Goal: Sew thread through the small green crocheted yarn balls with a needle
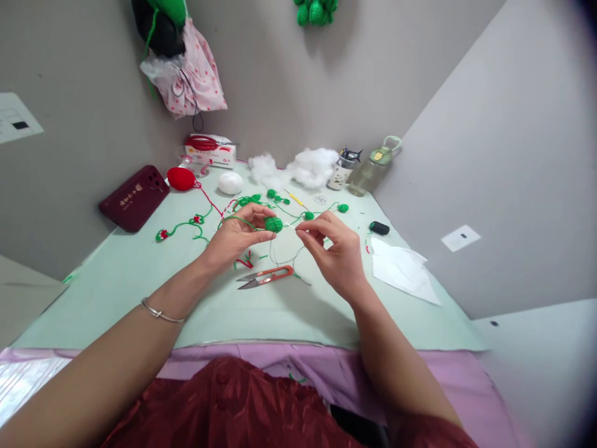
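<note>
Operator: State the condition of the hands.

Instructor: The left hand is narrowed to a pinch, gripping a green crocheted ball between thumb and fingers. The right hand is also narrowed, thumb against fingertips, holding a thin pale needle.

Operator: Where is the ball?

Instructor: Between the two hands, at the left fingertips, apparently raised off the worktop. The needle points from the right fingertips toward it. Contact between tip and stitches cannot be confirmed.

Operator: How should the ball handle?

Instructor: Expect it to be light, soft and yielding, with a yarn surface unlikely to slip. Grip opposite sides with the fingertip pads. Apply light pressure to avoid flattening it, and leave the side facing the right hand uncovered.

Operator: And the needle?

Instructor: Expect it to be stiff, slim and rather slick. Grip the shaft well back from the tip.

Operator: Identify adjacent items.

Instructor: Orange-handled thread snips lie between the hands, on the wearer's side. Beyond the hands are a yellow crochet hook and white fibre stuffing.
</note>
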The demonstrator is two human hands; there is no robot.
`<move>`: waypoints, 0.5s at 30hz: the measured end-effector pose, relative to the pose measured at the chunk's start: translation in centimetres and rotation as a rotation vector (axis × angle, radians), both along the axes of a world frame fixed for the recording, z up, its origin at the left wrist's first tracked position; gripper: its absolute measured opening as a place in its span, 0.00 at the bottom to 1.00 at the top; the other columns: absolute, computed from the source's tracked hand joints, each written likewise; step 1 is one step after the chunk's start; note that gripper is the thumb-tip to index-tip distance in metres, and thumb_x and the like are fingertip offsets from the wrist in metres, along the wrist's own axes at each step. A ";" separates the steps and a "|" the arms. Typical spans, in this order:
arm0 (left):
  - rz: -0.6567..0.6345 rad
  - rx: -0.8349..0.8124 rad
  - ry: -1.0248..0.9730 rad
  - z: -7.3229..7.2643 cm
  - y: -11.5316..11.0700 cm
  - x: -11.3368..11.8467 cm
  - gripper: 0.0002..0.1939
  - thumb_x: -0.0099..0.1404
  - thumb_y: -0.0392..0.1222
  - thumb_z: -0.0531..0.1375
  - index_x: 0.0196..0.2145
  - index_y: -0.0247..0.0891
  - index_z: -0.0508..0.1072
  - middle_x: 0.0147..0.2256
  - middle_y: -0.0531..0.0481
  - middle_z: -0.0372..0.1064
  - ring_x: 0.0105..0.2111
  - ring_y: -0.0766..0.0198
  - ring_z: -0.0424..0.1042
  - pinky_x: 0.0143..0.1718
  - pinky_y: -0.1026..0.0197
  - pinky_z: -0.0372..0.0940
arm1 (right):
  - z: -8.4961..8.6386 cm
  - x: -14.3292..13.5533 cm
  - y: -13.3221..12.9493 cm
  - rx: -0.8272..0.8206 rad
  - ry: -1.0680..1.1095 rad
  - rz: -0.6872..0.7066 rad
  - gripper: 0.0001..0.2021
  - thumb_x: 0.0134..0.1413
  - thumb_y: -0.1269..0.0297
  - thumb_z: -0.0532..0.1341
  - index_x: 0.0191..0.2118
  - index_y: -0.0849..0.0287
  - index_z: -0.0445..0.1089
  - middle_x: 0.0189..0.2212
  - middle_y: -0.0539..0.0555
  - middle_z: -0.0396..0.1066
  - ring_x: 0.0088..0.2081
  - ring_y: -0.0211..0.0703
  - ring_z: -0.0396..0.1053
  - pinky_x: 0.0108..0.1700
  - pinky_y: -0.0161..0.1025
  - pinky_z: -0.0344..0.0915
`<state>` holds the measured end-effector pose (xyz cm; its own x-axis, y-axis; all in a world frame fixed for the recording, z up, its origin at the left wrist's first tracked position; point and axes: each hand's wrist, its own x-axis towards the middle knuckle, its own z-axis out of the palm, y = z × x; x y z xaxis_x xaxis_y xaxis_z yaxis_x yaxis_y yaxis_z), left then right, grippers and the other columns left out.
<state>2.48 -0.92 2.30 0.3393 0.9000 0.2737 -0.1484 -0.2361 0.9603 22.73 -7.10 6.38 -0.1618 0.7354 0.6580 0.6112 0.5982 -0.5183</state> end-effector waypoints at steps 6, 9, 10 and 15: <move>-0.001 0.022 -0.022 -0.2 0.0 0.0 0.16 0.55 0.41 0.71 0.41 0.43 0.74 0.43 0.52 0.70 0.46 0.61 0.68 0.48 0.58 0.65 | -0.8 -0.5 0.2 0.052 -0.117 -0.023 0.07 0.64 0.71 0.60 0.37 0.57 0.75 0.28 0.50 0.65 0.29 0.36 0.64 0.33 0.35 0.63; 0.013 0.019 -0.026 -0.3 0.0 0.1 0.16 0.55 0.41 0.71 0.41 0.43 0.74 0.42 0.52 0.70 0.44 0.62 0.68 0.47 0.58 0.65 | -1.2 -0.7 0.2 0.100 -0.187 -0.052 0.07 0.66 0.70 0.58 0.36 0.57 0.73 0.28 0.50 0.65 0.29 0.36 0.64 0.33 0.35 0.62; 0.024 0.019 -0.026 -0.3 0.0 0.1 0.16 0.55 0.41 0.71 0.41 0.43 0.74 0.42 0.52 0.70 0.43 0.62 0.68 0.47 0.58 0.64 | -1.3 -0.9 0.2 0.122 -0.209 -0.061 0.08 0.66 0.70 0.58 0.36 0.57 0.73 0.28 0.50 0.65 0.29 0.37 0.64 0.33 0.35 0.62; 0.059 0.008 -0.050 -0.2 0.0 0.2 0.16 0.54 0.41 0.72 0.39 0.42 0.73 0.39 0.53 0.69 0.40 0.64 0.67 0.45 0.58 0.64 | -1.6 -1.5 0.0 0.167 -0.307 -0.007 0.08 0.66 0.71 0.57 0.37 0.57 0.72 0.28 0.51 0.65 0.29 0.37 0.65 0.32 0.34 0.62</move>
